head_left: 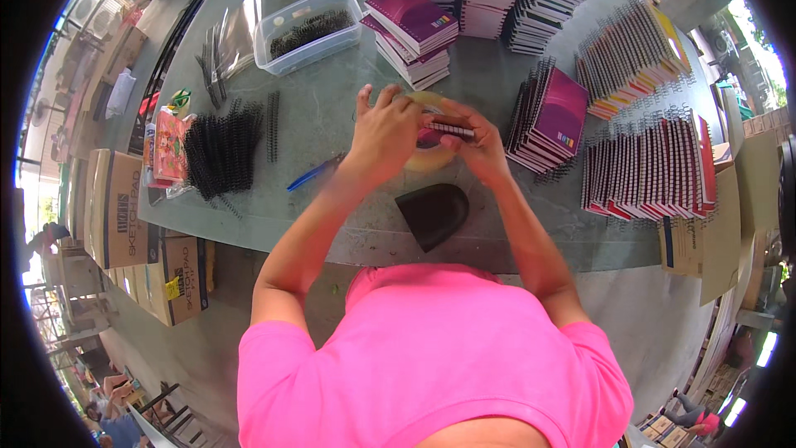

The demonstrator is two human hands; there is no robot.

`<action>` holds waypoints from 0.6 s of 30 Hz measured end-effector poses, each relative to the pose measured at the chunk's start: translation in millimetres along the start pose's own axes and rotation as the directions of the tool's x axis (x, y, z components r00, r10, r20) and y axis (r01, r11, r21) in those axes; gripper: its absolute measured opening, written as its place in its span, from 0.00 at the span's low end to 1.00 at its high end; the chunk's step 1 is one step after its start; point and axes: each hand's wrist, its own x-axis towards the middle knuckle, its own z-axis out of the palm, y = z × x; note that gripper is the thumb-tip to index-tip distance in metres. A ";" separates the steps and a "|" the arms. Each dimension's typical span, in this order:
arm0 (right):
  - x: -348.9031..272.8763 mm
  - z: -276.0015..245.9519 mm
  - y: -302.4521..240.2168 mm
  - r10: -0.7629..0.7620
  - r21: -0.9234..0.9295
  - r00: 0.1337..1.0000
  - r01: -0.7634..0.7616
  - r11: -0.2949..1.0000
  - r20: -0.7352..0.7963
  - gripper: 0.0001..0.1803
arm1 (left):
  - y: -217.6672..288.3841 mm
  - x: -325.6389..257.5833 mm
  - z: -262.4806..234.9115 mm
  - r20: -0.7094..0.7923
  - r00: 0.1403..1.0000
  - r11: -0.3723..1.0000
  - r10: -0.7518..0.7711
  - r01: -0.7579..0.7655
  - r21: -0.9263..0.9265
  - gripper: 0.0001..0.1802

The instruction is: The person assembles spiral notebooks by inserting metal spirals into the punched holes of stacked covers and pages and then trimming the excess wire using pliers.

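Between my hands, a small notebook is held edge-up over the table, with a row of dark binding along its edge. My right hand is closed round its right end, thumb on the near side. My left hand pinches at its left end, with some fingers raised. Where the left fingertips meet it is partly hidden. Under the hands lies a yellowish tape roll, partly covered. A black half-round piece rests nearer to me, and a slim blue tool lies beside my left forearm.
Purple notebooks are stacked beyond my hands, with more purple ones at right. Spiral-bound stacks line the right side. At left are black coils and a clear bin holding more. Cartons stand off the left edge.
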 end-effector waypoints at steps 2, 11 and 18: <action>-3.7 0.1 1.0 0.009 0.029 0.999 -0.008 1.000 -0.048 0.13 | -14.5 -3.3 5.5 0.102 0.995 0.999 0.003 0.002 -0.052 0.11; -10.9 -0.8 -1.2 -0.088 -0.108 0.978 0.068 0.992 -0.191 0.12 | -2.8 6.2 8.6 0.161 0.987 0.975 0.011 0.024 -0.219 0.08; -16.5 -12.8 16.4 -0.036 -0.319 0.980 -0.029 0.947 -0.193 0.08 | -5.7 7.2 23.0 0.255 0.967 0.964 0.009 0.059 -0.258 0.16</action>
